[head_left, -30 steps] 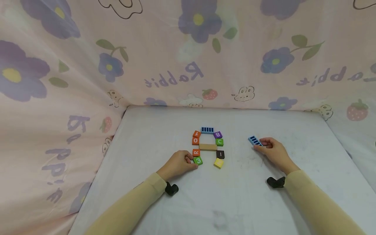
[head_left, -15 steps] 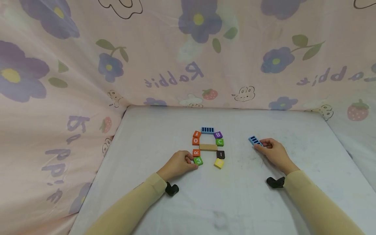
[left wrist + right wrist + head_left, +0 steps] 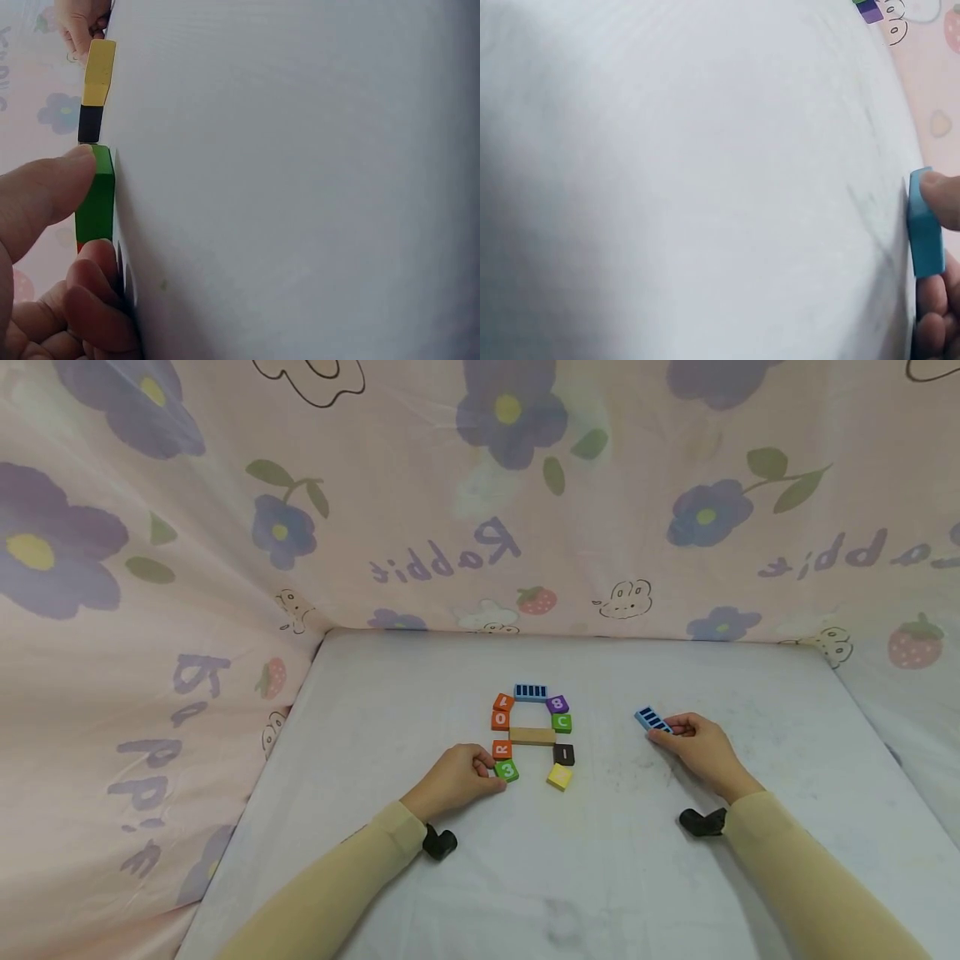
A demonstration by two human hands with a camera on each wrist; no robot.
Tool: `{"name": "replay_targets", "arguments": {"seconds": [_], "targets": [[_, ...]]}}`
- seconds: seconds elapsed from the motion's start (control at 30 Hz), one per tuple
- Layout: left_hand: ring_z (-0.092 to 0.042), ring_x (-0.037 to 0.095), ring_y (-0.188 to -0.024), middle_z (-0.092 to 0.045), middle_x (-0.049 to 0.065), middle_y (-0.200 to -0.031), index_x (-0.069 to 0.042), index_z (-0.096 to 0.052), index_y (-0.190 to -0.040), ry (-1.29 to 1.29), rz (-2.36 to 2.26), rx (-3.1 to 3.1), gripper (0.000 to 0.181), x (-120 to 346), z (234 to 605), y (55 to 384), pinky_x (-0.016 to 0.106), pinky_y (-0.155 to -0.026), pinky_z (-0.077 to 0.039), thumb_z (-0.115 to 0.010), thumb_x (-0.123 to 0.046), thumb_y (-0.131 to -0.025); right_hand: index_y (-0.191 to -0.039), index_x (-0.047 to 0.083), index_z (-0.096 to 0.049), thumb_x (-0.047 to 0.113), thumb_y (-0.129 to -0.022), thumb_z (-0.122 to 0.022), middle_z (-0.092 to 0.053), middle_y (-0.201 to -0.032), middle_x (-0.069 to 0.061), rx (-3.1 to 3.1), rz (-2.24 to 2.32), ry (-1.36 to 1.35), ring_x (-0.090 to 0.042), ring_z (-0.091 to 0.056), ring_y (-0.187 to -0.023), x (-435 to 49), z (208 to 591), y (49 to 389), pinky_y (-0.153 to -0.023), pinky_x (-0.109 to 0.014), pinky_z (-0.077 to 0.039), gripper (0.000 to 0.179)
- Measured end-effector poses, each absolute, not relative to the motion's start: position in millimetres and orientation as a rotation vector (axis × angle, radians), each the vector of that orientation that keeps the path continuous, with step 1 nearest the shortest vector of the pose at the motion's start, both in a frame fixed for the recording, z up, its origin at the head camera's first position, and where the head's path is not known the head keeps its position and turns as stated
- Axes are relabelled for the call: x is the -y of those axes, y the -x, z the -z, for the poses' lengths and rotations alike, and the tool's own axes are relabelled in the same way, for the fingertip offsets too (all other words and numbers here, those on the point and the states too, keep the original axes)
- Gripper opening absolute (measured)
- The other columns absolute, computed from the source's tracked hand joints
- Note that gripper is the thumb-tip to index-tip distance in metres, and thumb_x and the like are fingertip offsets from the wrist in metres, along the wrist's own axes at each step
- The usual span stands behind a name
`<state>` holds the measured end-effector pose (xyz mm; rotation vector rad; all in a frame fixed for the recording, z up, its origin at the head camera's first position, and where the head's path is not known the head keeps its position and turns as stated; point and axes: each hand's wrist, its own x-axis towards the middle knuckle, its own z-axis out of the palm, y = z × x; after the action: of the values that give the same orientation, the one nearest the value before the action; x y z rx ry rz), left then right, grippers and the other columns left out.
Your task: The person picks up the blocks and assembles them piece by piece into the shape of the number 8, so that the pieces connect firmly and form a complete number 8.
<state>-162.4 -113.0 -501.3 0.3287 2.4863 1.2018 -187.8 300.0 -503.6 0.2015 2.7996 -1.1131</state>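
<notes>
My left hand (image 3: 453, 781) pinches a green block (image 3: 507, 771) marked 3, thumb on its near side and fingers at its left, as the left wrist view also shows. That block sits at the lower left of a block outline, just below an orange R block (image 3: 502, 749). Off to the right, my right hand (image 3: 701, 752) holds a light blue block with dark bars (image 3: 652, 720) between thumb and fingers. In the right wrist view the blue block (image 3: 926, 225) stands close over the white surface. A yellow block (image 3: 559, 777) lies tilted at the outline's lower right.
A similar blue barred block (image 3: 531, 693) tops the outline. Orange blocks (image 3: 501, 720) run down the left side; purple (image 3: 557, 703), green C (image 3: 562, 723) and black (image 3: 564, 755) blocks form the right. A plain wooden bar (image 3: 532, 737) crosses between. Patterned cloth (image 3: 420, 485) hangs behind.
</notes>
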Motion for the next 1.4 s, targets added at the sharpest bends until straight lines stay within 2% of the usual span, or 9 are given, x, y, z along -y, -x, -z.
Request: {"name": "replay_targets", "arguments": {"seconds": [0.43, 0.7, 0.83, 1.03, 1.2, 1.4], "targets": [[-0.053, 0.012, -0.07, -0.06, -0.001, -0.078, -0.011, -0.064, -0.097, -0.323, -1.2, -2.49, 0.032, 112, 500, 161, 0.028, -0.063, -0.044, -0.081, -0.032, -0.079, -0.119, -0.003, -0.059, 0.053, -0.089, -0.063, -0.057, -0.101, -0.014, -2.818, 1.126, -0.251, -0.024, -0.05, -0.086, -295, 495, 188, -0.065, -0.027, -0.044, 0.064], [-0.053, 0.012, -0.07, -0.06, -0.002, -0.078, -0.011, -0.065, -0.098, -0.335, -1.201, -2.497, 0.032, 112, 500, 162, 0.027, -0.063, -0.044, -0.081, -0.032, -0.079, -0.124, -0.001, -0.056, 0.057, -0.088, -0.062, -0.056, -0.105, -0.015, -2.782, 1.175, -0.207, -0.024, -0.049, -0.088, -287, 489, 188, -0.065, -0.028, -0.045, 0.069], [-0.053, 0.012, -0.069, -0.06, -0.002, -0.078, -0.011, -0.065, -0.097, -0.333, -1.201, -2.499, 0.032, 112, 500, 162, 0.027, -0.062, -0.044, -0.081, -0.032, -0.079, -0.123, 0.003, -0.058, 0.055, -0.087, -0.065, -0.056, -0.1, -0.013, -2.804, 1.168, -0.071, -0.025, -0.049, -0.085, -271, 487, 183, -0.065, -0.031, -0.044, 0.064], [-0.053, 0.012, -0.07, -0.06, -0.002, -0.078, -0.011, -0.065, -0.097, -0.324, -1.196, -2.498, 0.032, 113, 500, 161, 0.028, -0.063, -0.044, -0.081, -0.032, -0.079, -0.113, 0.011, -0.066, 0.042, -0.086, -0.073, -0.059, -0.098, -0.005, -2.835, 1.144, 0.275, -0.023, -0.048, -0.086, -228, 483, 171, -0.062, -0.032, -0.042, 0.041], [-0.053, 0.012, -0.069, -0.06, -0.002, -0.078, -0.011, -0.065, -0.096, -0.335, -1.208, -2.492, 0.032, 113, 502, 162, 0.027, -0.063, -0.044, -0.081, -0.032, -0.079, -0.107, 0.017, -0.068, 0.032, -0.084, -0.076, -0.061, -0.099, 0.004, -2.758, 1.163, 0.557, -0.021, -0.05, -0.09, -192, 479, 158, -0.071, -0.036, -0.044, 0.028], [-0.053, 0.011, -0.069, -0.06, -0.003, -0.078, -0.012, -0.065, -0.096, -0.361, -1.203, -2.503, 0.031, 113, 503, 163, 0.027, -0.062, -0.044, -0.081, -0.033, -0.079, -0.101, 0.02, -0.07, 0.024, -0.08, -0.081, -0.059, -0.101, 0.006, -2.676, 1.178, 0.719, -0.021, -0.051, -0.095, -163, 484, 150, -0.083, -0.043, -0.045, 0.025]]}}
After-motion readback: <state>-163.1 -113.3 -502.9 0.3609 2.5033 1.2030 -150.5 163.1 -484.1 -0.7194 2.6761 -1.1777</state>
